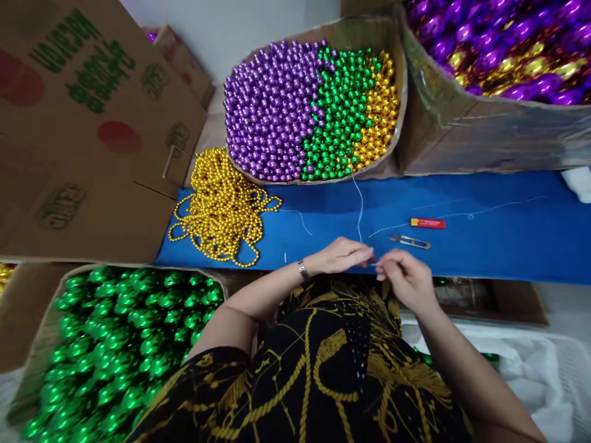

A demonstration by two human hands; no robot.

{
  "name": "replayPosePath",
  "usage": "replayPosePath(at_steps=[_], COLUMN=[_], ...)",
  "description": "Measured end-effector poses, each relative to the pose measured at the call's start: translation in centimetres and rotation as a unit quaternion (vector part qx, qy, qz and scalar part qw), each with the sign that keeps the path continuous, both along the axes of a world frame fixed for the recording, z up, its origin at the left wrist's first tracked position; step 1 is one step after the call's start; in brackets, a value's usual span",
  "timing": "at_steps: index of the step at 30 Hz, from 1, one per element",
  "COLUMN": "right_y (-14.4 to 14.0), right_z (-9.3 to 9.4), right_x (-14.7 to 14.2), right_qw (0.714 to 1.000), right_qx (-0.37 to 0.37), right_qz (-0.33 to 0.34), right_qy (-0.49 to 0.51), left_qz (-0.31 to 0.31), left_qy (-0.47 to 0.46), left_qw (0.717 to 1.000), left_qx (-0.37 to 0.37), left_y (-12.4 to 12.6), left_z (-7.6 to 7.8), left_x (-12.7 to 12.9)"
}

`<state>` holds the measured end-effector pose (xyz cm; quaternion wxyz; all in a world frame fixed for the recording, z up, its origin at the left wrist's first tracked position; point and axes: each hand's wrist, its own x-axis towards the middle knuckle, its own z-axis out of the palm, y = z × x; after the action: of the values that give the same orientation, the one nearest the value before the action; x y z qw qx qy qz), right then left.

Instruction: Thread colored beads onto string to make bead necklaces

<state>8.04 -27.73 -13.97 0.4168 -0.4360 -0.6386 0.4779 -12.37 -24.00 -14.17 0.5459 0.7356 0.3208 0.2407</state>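
Thin white thread (361,203) btwn both hands (341,255)

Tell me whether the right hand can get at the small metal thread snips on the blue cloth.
Probably yes: the small metal thread snips lie just beyond the right hand on bare blue cloth, nothing between, though its fingertips seem to pinch white thread.

Bead-stringing workshop, cardboard boxes (443,123) of loose beads (309,111), blue worktable (508,240)
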Motion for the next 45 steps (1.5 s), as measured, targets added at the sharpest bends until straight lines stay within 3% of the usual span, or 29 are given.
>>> replayPosePath(at_steps=[2,5,7,9,10,12,14,15,17,21,25,27,29,30,32,33,35,37,39,42,45], right_y=[0.3,1.4,1.8,1.7,1.5,1.1,1.0,1.0,1.5,2.6,2.6,2.3,2.1,1.9,1.4,1.0,0.6,0.8,1.6,3.4,4.8], right_z=[-0.3,-1.3,-1.9,-2.3,-2.4,-2.5,-2.8,-3.1,-4.0,-5.2,-3.9,-3.1,-2.9,-3.0,-3.1,-3.1,-3.1,-3.1,-3.2,-3.7,-4.4], right_x=[1.0,5.5,9.5,12.6,13.3,13.0,10.6,9.1,6.0,-0.2,-4.4,-3.0,1.4,4.4,11.2,14.4,19.3,21.4,20.3,14.7,7.3], right_qw=[0.989,0.945,0.916,0.885,0.882,0.912,0.933,0.926,0.906,0.906,0.919,0.926,0.929,0.914,0.843,0.811,0.775,0.749,0.745,0.811,0.858], right_qx=[-0.058,-0.084,-0.050,0.015,0.035,0.056,0.070,0.083,0.089,0.132,0.178,0.175,0.146,0.114,0.037,0.020,-0.003,-0.001,0.019,0.095,0.184], right_qz=[-0.080,-0.218,-0.331,-0.446,-0.464,-0.394,-0.214,-0.131,-0.054,-0.010,0.140,0.128,-0.001,-0.101,-0.306,-0.358,-0.377,-0.339,-0.292,-0.178,-0.063], right_qy=[0.108,0.231,0.220,0.133,0.068,-0.101,-0.280,-0.345,-0.411,-0.403,-0.322,-0.309,-0.340,-0.375,-0.440,-0.462,-0.508,-0.570,-0.599,-0.549,-0.475], left_qz=[-0.005,0.062,0.134,0.201,0.226,0.260,0.278,0.286,0.303,0.333,0.315,0.247,0.171,0.142,0.109,0.098,0.074,0.063,0.069,0.111,0.195], left_qy=[0.046,0.090,0.131,0.169,0.186,0.221,0.252,0.263,0.274,0.257,0.227,0.228,0.255,0.274,0.306,0.314,0.322,0.337,0.351,0.323,0.271], left_qw=[0.996,0.981,0.963,0.941,0.931,0.913,0.899,0.893,0.887,0.881,0.895,0.915,0.923,0.920,0.910,0.908,0.907,0.899,0.890,0.899,0.908], left_qx=[0.071,0.160,0.196,0.212,0.215,0.223,0.227,0.225,0.215,0.215,0.223,0.221,0.233,0.243,0.257,0.259,0.262,0.272,0.282,0.276,0.252], left_y=[0.2,0.3,0.9,1.9,2.4,3.3,3.6,3.6,3.3,2.3,1.4,0.7,-0.2,-0.5,-0.7,-0.6,-0.2,0.2,0.6,1.3,1.9], left_z=[-0.3,-0.6,-0.7,-0.7,-0.6,-0.2,0.3,0.5,0.8,1.5,2.3,2.3,1.6,1.0,-0.6,-1.3,-2.4,-2.7,-2.4,-1.7,-1.3], left_x=[-0.7,-2.6,-4.3,-6.2,-7.1,-8.9,-10.5,-11.3,-12.5,-14.1,-14.8,-14.6,-14.1,-13.9,-13.2,-12.7,-11.6,-10.2,-8.7,-6.9,-6.6])
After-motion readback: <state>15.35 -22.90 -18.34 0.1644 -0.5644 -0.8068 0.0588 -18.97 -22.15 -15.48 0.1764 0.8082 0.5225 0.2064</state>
